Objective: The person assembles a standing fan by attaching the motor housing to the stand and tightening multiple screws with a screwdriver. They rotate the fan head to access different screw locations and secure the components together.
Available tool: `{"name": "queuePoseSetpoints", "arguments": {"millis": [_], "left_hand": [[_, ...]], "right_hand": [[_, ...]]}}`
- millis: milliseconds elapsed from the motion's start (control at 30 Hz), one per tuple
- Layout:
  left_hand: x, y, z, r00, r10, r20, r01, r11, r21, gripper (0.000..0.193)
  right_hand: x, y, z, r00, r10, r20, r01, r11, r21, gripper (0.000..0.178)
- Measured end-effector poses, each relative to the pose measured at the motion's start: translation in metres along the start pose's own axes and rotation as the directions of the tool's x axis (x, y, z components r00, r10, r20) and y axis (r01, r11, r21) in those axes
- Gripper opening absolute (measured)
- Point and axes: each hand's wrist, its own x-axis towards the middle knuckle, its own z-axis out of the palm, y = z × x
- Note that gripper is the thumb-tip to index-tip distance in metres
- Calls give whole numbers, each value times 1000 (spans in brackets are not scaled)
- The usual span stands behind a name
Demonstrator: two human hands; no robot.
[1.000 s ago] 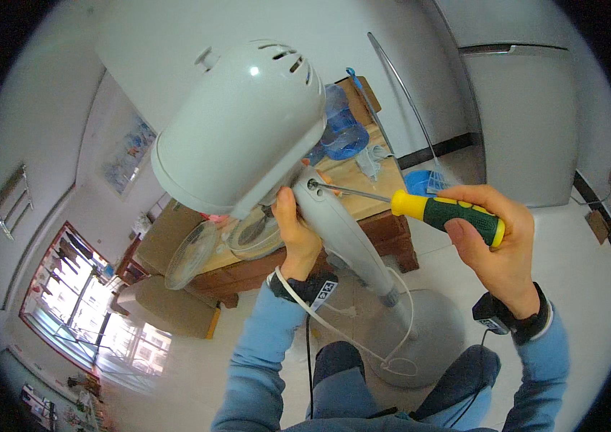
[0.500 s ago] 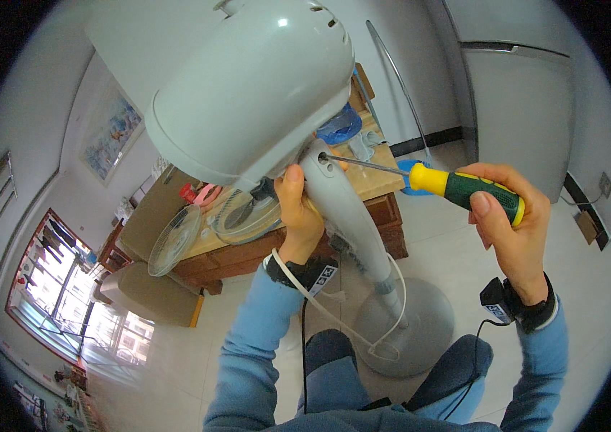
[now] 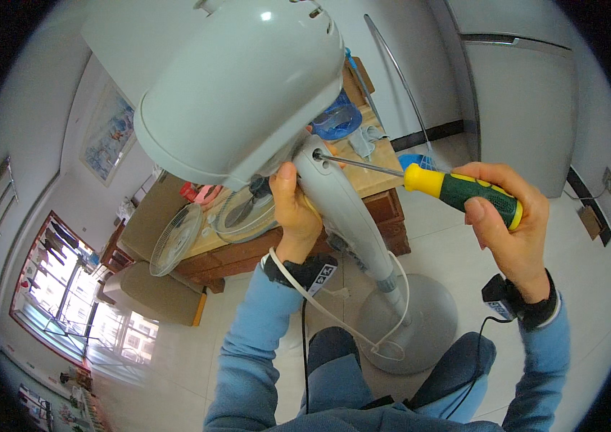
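Note:
A pale grey electric fan stands before me, its rounded motor housing (image 3: 241, 86) tilted at the top of the slanting stand (image 3: 354, 212). My left hand (image 3: 297, 214) is closed around the neck just under the housing, thumb up, its other fingers partly hidden behind. In my right hand (image 3: 514, 230) is a screwdriver (image 3: 456, 193) with a yellow and dark green handle. Its metal shaft points left, and the tip sits in a round screw hole near the top of the stand. A white power cord (image 3: 341, 325) loops across my left wrist and down by the stand.
Behind the fan, a wooden table (image 3: 381, 169) bears wire fan guards (image 3: 176, 241), a blue plastic item (image 3: 338, 121) and a grey cloth (image 3: 367, 142). The round fan base (image 3: 428, 327) rests on the floor between my knees. A refrigerator (image 3: 518, 108) stands at the far right.
The motor housing and the top of the stand have shifted slightly left. The screwdriver has moved a little left with them, its tip still in the hole. Both grips look the same.

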Motion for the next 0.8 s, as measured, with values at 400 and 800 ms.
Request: {"name": "queuePoseSetpoints", "arguments": {"millis": [400,800], "left_hand": [[-9,-9,-10,996,-52,69,59,993,-99,62],[-6,-20,-20,989,-82,123,96,989,-113,71]], "right_hand": [[64,-45,-27,394,697,600,-718,641,-273,40],[72,-74,-3,820,78,567,494,405,-769,37]]}}
